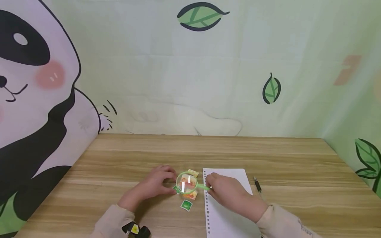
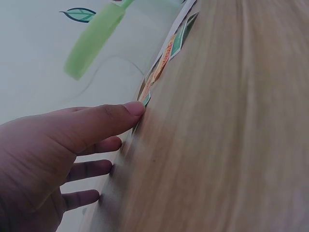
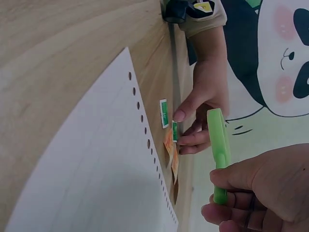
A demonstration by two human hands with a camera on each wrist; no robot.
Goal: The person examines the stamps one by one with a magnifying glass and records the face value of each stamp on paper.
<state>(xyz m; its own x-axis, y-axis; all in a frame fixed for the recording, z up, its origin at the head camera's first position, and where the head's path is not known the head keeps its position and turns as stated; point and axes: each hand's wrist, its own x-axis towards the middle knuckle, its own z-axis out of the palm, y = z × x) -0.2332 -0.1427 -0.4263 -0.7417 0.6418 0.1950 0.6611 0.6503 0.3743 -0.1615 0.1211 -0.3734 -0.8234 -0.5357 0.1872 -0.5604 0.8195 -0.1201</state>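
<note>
A magnifying glass [image 1: 197, 185] with a light green rim and handle is held by the handle in my right hand [image 1: 229, 193], raised over small stamp-like paper pieces. Through its lens an orange-and-cream piece shows. My left hand [image 1: 157, 181] rests on the table just left of them, fingers spread and loosely bent. Its thumb is at the edge of a green piece [image 3: 175, 131], seen in the right wrist view. Nearer the front lie an orange piece [image 1: 191, 195] and another green piece [image 1: 186, 205]. A yellowish piece [image 1: 193, 173] lies behind the lens.
A white loose-leaf sheet [image 1: 220, 218] with punched holes lies under my right forearm. To its right is a black pen [image 1: 257, 185]. Behind the wooden table [image 1: 148, 148] hangs a backdrop [image 1: 143, 66] printed with a panda and leaves.
</note>
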